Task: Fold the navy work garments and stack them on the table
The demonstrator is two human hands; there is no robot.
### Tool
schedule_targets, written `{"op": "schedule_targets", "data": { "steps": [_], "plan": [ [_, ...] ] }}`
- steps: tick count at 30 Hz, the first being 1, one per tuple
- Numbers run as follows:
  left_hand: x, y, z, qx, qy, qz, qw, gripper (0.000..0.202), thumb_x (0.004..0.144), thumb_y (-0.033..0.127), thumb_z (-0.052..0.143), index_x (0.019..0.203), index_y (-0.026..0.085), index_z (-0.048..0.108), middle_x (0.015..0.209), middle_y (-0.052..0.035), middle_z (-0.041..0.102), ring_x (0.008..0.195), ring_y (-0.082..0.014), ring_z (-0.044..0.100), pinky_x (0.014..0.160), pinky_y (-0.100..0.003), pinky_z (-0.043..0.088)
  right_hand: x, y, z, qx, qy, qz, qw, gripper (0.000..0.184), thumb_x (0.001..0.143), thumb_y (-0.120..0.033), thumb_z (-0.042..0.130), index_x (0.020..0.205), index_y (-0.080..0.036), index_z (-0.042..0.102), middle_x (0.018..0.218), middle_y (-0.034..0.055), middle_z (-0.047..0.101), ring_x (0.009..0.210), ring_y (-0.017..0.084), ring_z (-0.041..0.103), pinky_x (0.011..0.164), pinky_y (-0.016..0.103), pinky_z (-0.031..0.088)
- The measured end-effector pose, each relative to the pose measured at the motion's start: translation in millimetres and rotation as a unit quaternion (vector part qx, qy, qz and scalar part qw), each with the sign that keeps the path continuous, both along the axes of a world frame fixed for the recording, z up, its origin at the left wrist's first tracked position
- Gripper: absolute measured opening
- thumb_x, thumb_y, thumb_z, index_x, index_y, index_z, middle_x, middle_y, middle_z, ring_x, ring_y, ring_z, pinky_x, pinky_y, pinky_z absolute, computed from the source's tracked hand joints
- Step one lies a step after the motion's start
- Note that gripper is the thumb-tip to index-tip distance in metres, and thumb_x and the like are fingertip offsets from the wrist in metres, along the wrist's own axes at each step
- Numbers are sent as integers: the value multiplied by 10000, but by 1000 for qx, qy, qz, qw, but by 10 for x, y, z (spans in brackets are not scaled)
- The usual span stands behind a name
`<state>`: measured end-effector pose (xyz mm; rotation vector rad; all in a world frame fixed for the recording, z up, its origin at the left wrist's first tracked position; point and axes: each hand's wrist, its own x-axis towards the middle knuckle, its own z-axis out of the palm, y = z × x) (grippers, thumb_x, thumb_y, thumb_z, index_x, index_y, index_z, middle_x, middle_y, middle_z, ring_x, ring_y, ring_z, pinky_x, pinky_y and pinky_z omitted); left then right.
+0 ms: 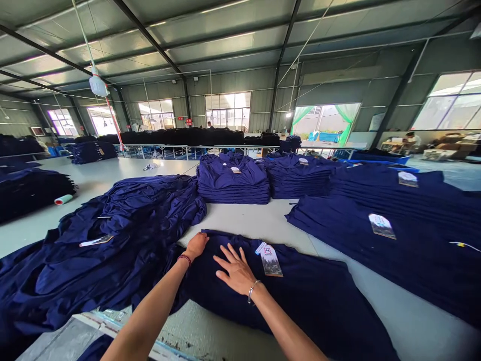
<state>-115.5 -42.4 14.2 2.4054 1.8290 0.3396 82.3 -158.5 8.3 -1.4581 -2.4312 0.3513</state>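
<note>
A navy blue garment lies spread out on the pale table in front of me, its kind not clear from here. My left hand is closed at its upper left corner, with the fingers curled over the cloth edge. My right hand rests flat on the fabric, fingers spread, holding nothing. Just right of that hand, a printed hang tag with a forest picture lies on the garment. Against the garment's left side sits a loose, rumpled heap of navy garments.
Neat stacks of navy garments stand behind, and another tagged pile lies at right. A dark pile and a white roll are at left. The table has a worn near edge. Distant people sit by the windows.
</note>
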Motion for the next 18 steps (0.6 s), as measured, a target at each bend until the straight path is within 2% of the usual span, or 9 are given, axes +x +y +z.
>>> {"op": "schedule_targets", "data": {
  "steps": [3, 6, 8, 12, 15, 17, 18],
  "plan": [
    [-56, 58, 48, -3, -12, -34, 999, 349, 1034, 296, 292, 1067, 185, 621, 1012, -81, 706, 982, -188, 663, 864, -273, 474, -71, 5, -60, -55, -15, 32, 998, 593, 946, -569, 432, 1507, -443, 288, 1658, -5, 120, 1522, 306, -8, 1156, 676, -38],
    [-36, 112, 104, -3, -18, -64, 998, 361, 1040, 357, 281, 1074, 209, 608, 978, -54, 710, 961, -187, 661, 839, -271, 475, -32, -18, -143, -70, -14, 37, 997, 620, 955, -614, 369, 1526, -453, 186, 1660, -3, 54, 1522, 304, -3, 1153, 688, -18],
    [-18, 146, 126, -8, -17, -77, 997, 329, 1031, 370, 323, 1054, 223, 616, 971, -39, 709, 960, -182, 658, 844, -267, 472, 9, -40, -187, -60, -1, 37, 997, 606, 966, -620, 327, 1528, -450, 175, 1659, 3, 36, 1523, 291, 1, 1159, 682, -8],
    [37, 146, 133, -27, 2, -55, 998, 159, 953, 234, 490, 958, 185, 641, 925, -61, 696, 903, -193, 665, 815, -282, 482, 29, -66, -236, -45, 14, 41, 998, 575, 972, -606, 333, 1516, -439, 251, 1655, 21, 124, 1522, 283, 61, 1168, 671, -5],
    [194, 36, 145, 1, 10, -16, 1000, 184, 902, 119, 493, 1025, 147, 626, 1069, -125, 661, 1009, -222, 639, 865, -321, 480, 3, -69, -255, -24, 36, 22, 999, 538, 991, -539, 349, 1505, -381, 339, 1634, 49, 234, 1507, 261, 177, 1193, 629, 57],
    [372, -87, 153, 44, -19, -29, 998, 245, 917, 108, 443, 1094, 160, 605, 1172, -127, 625, 1093, -214, 599, 927, -325, 465, 17, -71, -250, 17, 64, -11, 998, 493, 1000, -463, 370, 1465, -316, 441, 1593, 63, 345, 1474, 236, 277, 1215, 562, 112],
    [473, -159, 150, 59, -45, -58, 996, 260, 930, 114, 417, 1098, 176, 605, 1178, -111, 624, 1088, -198, 596, 936, -312, 465, 48, -72, -237, 43, 80, -31, 995, 455, 999, -421, 382, 1416, -292, 512, 1549, 64, 422, 1440, 224, 343, 1222, 524, 139]
  ]
}}
